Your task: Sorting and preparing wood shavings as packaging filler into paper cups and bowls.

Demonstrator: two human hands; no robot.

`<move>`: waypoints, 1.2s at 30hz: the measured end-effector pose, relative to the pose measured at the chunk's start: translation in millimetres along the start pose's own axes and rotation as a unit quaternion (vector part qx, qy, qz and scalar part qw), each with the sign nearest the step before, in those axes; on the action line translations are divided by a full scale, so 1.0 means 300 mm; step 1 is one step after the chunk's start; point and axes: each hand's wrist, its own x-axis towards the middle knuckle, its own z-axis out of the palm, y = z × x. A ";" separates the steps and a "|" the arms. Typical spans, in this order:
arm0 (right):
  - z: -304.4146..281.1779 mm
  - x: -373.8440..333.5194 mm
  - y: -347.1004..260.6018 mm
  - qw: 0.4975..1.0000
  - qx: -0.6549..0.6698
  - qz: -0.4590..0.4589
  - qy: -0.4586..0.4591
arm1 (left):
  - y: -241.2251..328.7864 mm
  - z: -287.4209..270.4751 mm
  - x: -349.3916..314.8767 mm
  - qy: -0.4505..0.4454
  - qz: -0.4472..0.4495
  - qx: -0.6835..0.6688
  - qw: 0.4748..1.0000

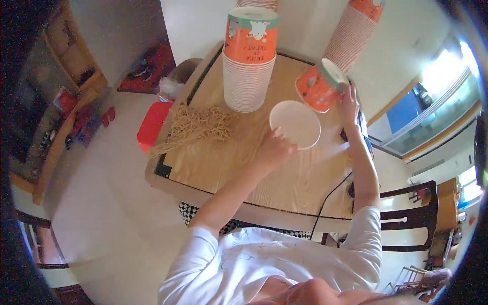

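Observation:
My left hand (277, 151) grips the near rim of a paper bucket (296, 122), whose white inside faces up toward me. Its thumb lies over the edge. To the right, my right hand (348, 105) holds an orange paper bucket (316, 90) with a green band, tilted with its base up. The two buckets are side by side, close together. Beyond my left hand stands a tall stack of upside-down paper buckets (249, 76), white rims below and an orange bucket on top. Another nested stack (351, 38) rises behind my right hand.
A heap of tan straw-like strands (201, 126) lies on the wooden table (244, 175) at left, with a red container (153, 124) beyond its edge. A third stack (256, 4) shows at the back. A black cable (330, 194) runs over the right front; a dark chair (409, 216) stands right.

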 end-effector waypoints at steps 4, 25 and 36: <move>0.042 -0.100 0.046 0.996 -0.042 -0.016 -0.076 | 0.105 -0.104 -0.172 0.016 0.011 -0.021 1.000; 0.054 -0.296 0.021 0.994 -0.004 0.050 -0.101 | 0.056 -0.046 -0.600 0.270 -0.340 -0.108 0.895; 0.072 -0.246 -0.006 0.993 -0.046 -0.044 -0.103 | 0.009 0.003 -0.575 0.211 -0.413 -0.143 0.874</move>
